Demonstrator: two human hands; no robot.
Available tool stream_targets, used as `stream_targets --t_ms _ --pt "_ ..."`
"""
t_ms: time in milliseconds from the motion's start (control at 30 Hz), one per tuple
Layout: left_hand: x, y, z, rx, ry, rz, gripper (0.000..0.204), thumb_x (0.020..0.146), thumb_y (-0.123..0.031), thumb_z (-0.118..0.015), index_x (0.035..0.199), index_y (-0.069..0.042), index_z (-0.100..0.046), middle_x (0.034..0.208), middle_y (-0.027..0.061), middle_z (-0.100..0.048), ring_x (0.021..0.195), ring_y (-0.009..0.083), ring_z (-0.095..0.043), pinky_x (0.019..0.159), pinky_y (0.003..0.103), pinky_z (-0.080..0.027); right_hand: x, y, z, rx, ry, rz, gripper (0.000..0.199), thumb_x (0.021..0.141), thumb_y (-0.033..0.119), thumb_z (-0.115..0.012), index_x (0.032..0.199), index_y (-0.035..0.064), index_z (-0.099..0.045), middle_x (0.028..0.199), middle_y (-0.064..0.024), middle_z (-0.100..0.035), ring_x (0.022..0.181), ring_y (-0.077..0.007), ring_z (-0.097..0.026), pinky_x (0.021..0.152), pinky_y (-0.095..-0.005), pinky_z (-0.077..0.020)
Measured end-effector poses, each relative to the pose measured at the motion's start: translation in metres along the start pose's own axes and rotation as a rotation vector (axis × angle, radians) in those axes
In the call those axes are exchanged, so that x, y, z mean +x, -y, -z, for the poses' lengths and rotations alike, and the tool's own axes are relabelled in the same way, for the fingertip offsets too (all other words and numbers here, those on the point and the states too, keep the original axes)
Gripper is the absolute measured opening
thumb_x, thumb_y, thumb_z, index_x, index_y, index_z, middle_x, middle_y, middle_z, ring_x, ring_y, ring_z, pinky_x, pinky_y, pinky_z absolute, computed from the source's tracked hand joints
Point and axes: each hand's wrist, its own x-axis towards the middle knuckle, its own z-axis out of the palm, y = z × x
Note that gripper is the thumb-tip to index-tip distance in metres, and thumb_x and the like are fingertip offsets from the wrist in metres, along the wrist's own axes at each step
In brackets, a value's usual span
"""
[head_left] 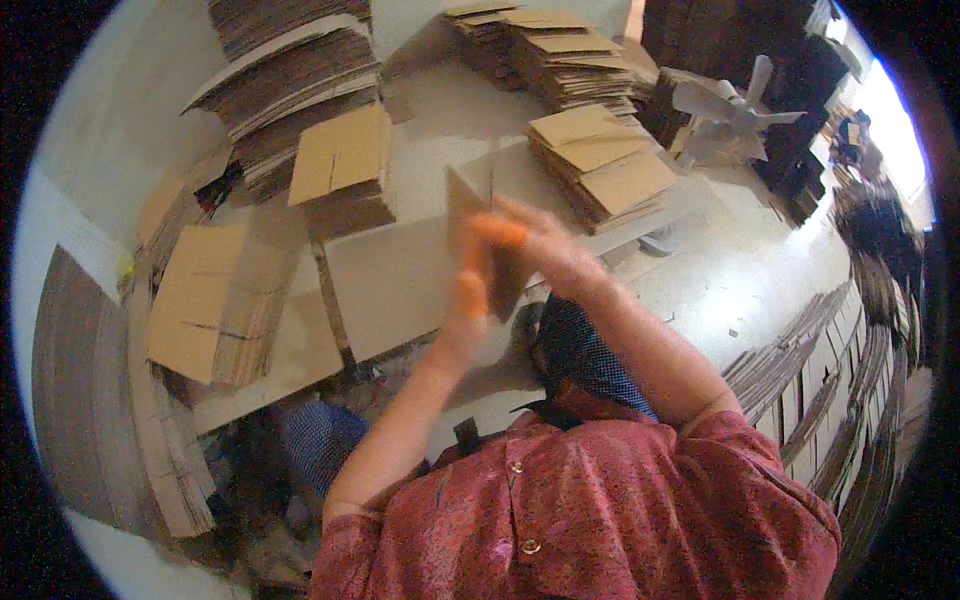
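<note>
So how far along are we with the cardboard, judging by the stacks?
Done, it seems: several tidy stacks of cut cardboard sheets stand on and around the work table. In hand: both the left hand and the right hand, with orange fingertip covers, hold one upright cardboard piece; motion blur hides the grip. Left: large piles of corrugated board wait at the right, so plenty probably remains.

Pale floor (740, 280); flat cardboard stacks (600, 165) left, far and right; white fan (730, 115) far right; bright window (890, 110).
</note>
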Motion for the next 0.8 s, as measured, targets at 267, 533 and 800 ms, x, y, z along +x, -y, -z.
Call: stream_targets --t_ms 267,533,800 --pt "0.006 -0.011 -0.024 0.182 0.110 -0.118 0.080 0.087 -0.060 -0.030 0.141 -0.005 -0.008 0.147 0.0115 -0.011 0.134 0.0216 -0.015 0.108 0.034 -0.015 -0.033 0.016 0.027 -0.109 -0.192 0.194 0.039 0.080 -0.004 -0.045 0.118 -0.0005 -0.051 0.101 -0.0027 -0.060 0.090 -0.0133 -0.055 0.077 -0.0261 -0.0447" --pt "0.007 -0.046 0.091 0.999 -0.342 -0.108 0.052 0.081 -0.020 -0.063 0.125 -0.001 -0.044 0.137 0.0177 -0.033 0.129 0.0313 -0.029 0.104 0.038 -0.026 -0.012 0.050 0.094 -1.068 -0.707 0.629 0.048 0.079 -0.008 -0.040 0.126 -0.0009 -0.042 0.124 -0.0238 -0.047 0.118 -0.0351 -0.043 0.097 -0.0334 -0.0354" --pt "0.078 -0.073 0.175 1.922 -0.345 -0.166 0.053 0.080 -0.023 -0.062 0.125 -0.001 -0.043 0.133 0.0164 -0.038 0.122 0.0347 -0.036 0.099 0.041 -0.033 0.075 -0.104 0.149 -1.598 -0.387 0.080 0.043 0.073 0.003 -0.053 0.115 0.0025 -0.042 0.122 -0.0142 -0.045 0.113 -0.0377 -0.041 0.087 -0.0520 -0.0398"
